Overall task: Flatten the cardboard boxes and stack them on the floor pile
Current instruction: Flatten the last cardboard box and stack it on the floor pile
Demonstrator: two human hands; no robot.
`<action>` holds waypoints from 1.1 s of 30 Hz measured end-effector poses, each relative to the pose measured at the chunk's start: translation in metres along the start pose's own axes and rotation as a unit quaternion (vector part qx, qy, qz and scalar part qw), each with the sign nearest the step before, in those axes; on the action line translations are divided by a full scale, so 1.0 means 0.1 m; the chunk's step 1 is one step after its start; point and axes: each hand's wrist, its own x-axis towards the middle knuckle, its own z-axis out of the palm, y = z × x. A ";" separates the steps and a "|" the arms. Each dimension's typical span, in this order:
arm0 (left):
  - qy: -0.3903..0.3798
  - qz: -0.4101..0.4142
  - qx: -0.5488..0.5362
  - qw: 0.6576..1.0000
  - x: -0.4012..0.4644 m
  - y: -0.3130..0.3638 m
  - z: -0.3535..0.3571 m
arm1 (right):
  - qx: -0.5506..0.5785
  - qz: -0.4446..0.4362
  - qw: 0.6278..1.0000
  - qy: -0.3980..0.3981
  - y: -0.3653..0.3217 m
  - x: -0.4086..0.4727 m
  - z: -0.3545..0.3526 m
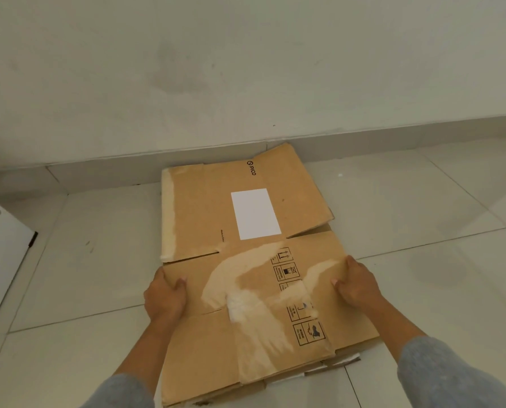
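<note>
A flattened brown cardboard box (245, 260) lies on the tiled floor, its far flaps reaching the wall base. It bears a white label, a PICO logo, black handling symbols and pale torn patches where tape came off. More flattened cardboard (343, 360) shows beneath it at the near right edge. My left hand (164, 298) grips the box's left edge, thumb on top. On the right edge my right hand (356, 285) does the same, thumb pressed on the upper face.
A pale wall with a low skirting (393, 134) runs behind the pile. A white panel or door (1, 245) stands at the left edge. Light floor tiles (422, 207) surround the cardboard on both sides.
</note>
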 end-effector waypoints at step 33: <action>-0.103 0.157 0.168 0.968 0.26 0.29 0.26 | -0.136 -0.130 0.979 -0.081 -0.77 0.65 -0.03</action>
